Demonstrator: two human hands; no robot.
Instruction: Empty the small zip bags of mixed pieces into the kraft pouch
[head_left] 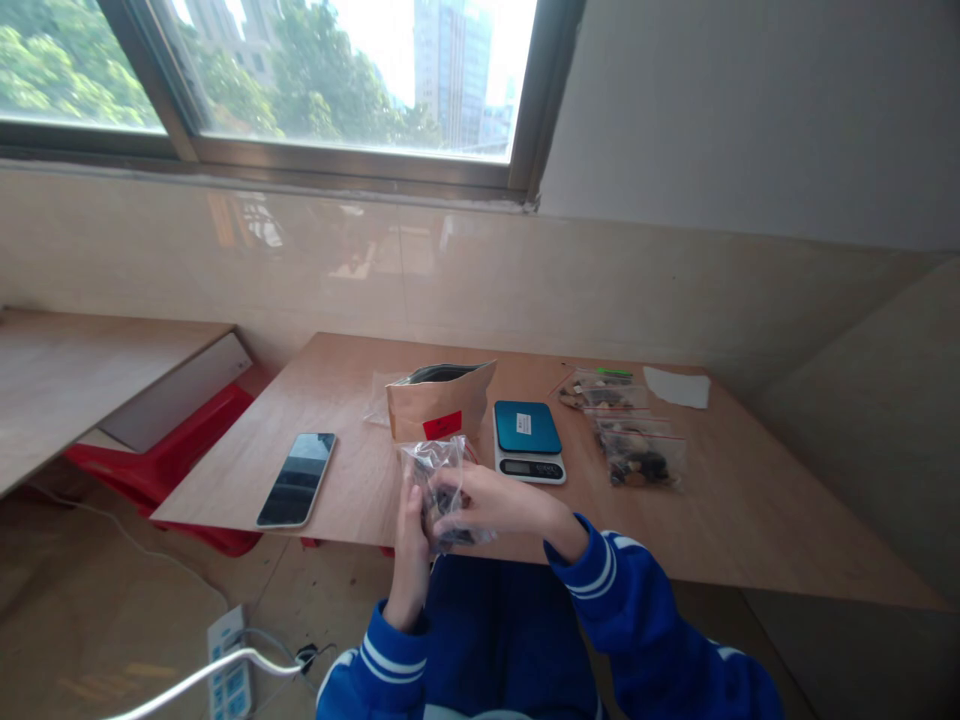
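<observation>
1. The person's left hand (412,548) and right hand (491,503) both grasp a small clear plastic bag (442,490) with dark contents, held up just in front of the digital scale (527,440), over the near edge of the wooden table (750,520).
2. The left hand grips the bag's left side with its fingers upright; the right hand closes over the bag's right side, its fingers curled onto the plastic.
3. Both arms wear blue sleeves with white stripes.
4. Just left of the scale stands an open brown paper pouch (441,402) with a red label.
5. Farther left of the scale, beyond the pouch, a smartphone (298,478) lies flat with a dark screen.
6. Right of the scale lie several filled clear bags (634,440), overlapping one another.
7. Beyond those bags, farther right of the scale, rests a white piece of paper (677,387).
8. Well left of the scale and below the table, a white power strip (226,662) lies on the floor.
</observation>
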